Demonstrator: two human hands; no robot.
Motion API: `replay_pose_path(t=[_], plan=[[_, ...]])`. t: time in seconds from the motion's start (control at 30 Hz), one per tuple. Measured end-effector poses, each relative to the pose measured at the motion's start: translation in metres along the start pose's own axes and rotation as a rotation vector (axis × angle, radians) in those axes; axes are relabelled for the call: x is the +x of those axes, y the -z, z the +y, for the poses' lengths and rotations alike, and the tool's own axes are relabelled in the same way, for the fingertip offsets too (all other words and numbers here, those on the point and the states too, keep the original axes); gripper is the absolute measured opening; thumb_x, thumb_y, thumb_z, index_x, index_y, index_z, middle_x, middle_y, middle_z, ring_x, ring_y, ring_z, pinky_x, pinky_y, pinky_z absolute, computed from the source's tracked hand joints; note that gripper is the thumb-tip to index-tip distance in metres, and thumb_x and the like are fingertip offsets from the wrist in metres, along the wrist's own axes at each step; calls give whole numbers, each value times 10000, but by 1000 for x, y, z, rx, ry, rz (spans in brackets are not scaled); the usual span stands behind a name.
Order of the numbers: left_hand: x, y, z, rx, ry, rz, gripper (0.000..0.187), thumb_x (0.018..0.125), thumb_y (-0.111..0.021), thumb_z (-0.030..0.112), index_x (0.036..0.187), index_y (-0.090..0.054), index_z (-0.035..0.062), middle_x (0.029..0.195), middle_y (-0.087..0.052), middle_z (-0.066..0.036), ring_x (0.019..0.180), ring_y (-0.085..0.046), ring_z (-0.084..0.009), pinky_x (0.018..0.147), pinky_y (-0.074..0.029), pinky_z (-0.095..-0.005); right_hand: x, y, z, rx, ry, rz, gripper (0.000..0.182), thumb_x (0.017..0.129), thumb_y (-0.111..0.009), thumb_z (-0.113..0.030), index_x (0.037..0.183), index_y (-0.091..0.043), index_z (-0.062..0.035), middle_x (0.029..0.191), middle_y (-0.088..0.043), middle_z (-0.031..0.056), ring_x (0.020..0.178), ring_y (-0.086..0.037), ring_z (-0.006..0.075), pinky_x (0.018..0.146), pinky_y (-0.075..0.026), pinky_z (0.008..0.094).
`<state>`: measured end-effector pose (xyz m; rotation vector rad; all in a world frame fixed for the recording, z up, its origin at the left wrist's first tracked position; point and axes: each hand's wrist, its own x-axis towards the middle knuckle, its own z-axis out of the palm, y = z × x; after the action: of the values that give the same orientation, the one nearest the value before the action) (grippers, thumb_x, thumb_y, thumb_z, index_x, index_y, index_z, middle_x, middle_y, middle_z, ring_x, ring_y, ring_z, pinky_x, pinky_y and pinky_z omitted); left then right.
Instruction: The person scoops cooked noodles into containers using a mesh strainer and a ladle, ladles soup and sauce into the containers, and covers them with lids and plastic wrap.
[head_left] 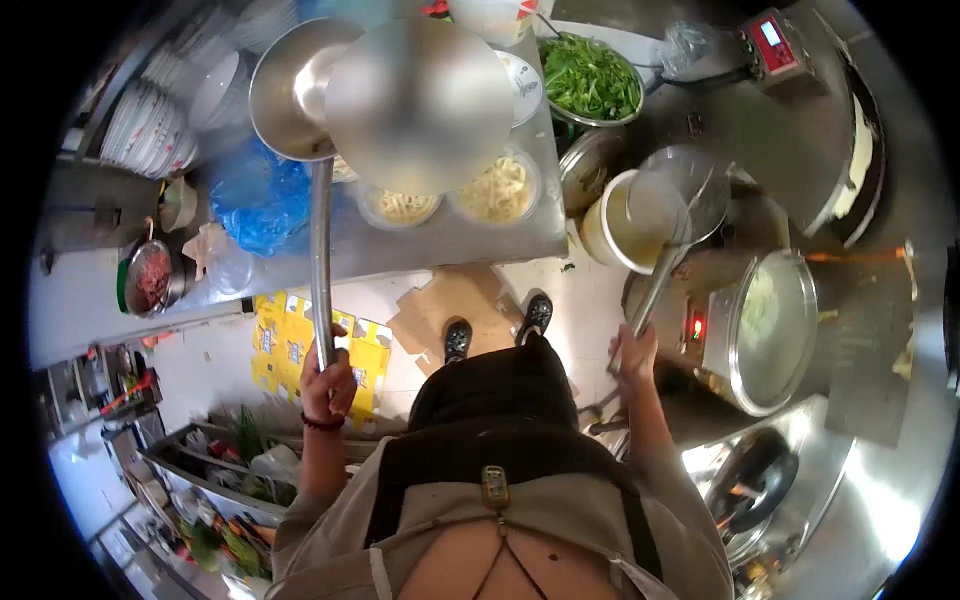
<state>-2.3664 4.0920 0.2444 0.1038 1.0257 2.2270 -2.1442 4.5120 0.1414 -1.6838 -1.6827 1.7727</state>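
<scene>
My left hand [328,386] is wrapped round the long handle of a large metal ladle [321,240], whose bowl hangs over the steel counter at the upper left. On the right, my right hand [635,358] grips the handle of a strainer [664,280]. The strainer's head is over or beside a white bucket [622,222] of cloudy liquid; its exact position is unclear. Plastic bowls of noodles [495,190] stand on the counter between the two tools. A round blurred patch hides what lies behind it at the top centre.
A bowl of chopped greens [592,78] is at the top. Blue plastic bags [262,197] and stacked bowls [148,130] are at the left. At the right are a round steaming pot [772,335], a red control box [775,45] and a black pan [755,480].
</scene>
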Motion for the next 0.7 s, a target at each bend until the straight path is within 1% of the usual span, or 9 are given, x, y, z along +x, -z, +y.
replay_pose_path(t=[0.03,0.1,0.17,0.27,0.37,0.47,0.57,0.63,0.7], plan=[[-2,-12,-4,-4,24,50,448,854,-509,5,1263,-329,-33,572,-394,-11,299,-321,-67,273,-267,-203,51,13,0,-72,-56,-14,145,852,-544,-98,888,-476,24,646,-556,97,511,-534,182,466,-461,307],[-8,-39,-15,-18,27,141,464,847,-547,21,1257,-336,-28,567,-406,-17,299,-327,-72,272,-272,-208,176,50,46,418,-237,-176,179,812,-542,-40,641,-491,-37,608,-531,69,527,-520,167,443,-391,317],[-6,-59,-28,-44,-7,202,473,841,-570,30,1252,-342,-26,562,-411,-22,299,-327,-75,273,-276,-212,256,74,47,353,-306,-435,151,799,-538,-19,652,-507,-37,625,-549,77,575,-546,171,508,-446,300],[-3,-79,-45,-28,-35,297,476,838,-587,39,1246,-352,-27,560,-417,-29,302,-331,-82,275,-274,-219,290,79,28,487,-413,-294,124,788,-526,-2,666,-530,-19,627,-553,85,605,-559,185,560,-493,296],[-10,-88,-55,-23,-43,385,484,817,-622,51,1231,-382,-24,570,-443,-37,306,-338,-95,285,-262,-228,361,99,97,782,-530,-194,157,814,-517,-91,696,-556,4,650,-570,97,614,-574,208,592,-525,315],[-22,-83,-63,14,-41,429,479,802,-636,45,1219,-409,-16,565,-440,-23,311,-345,-93,288,-261,-226,322,98,82,393,-221,-460,240,826,-499,-188,699,-578,0,676,-586,102,622,-587,214,538,-506,333],[-24,-79,-56,192,111,504,522,780,-681,87,1222,-422,-12,559,-441,-6,324,-371,-94,290,-265,-225,298,130,137,558,-55,-790,204,852,-560,-249,828,-622,-56,779,-610,84,693,-595,204,561,-494,327],[-12,-64,-43,460,241,420,538,770,-699,117,1218,-427,-4,558,-450,-1,339,-386,-88,299,-263,-227,272,142,171,-28,-121,90,212,875,-526,-308,1033,-568,-172,615,-536,8,476,-490,169,441,-427,326],[16,-49,-42,387,282,167,558,744,-716,138,1208,-436,5,555,-474,5,381,-408,-70,339,-267,-216,209,156,135,10,-128,137,314,869,-533,-226,1173,-479,-169,733,-512,66,538,-509,234,467,-428,374]])
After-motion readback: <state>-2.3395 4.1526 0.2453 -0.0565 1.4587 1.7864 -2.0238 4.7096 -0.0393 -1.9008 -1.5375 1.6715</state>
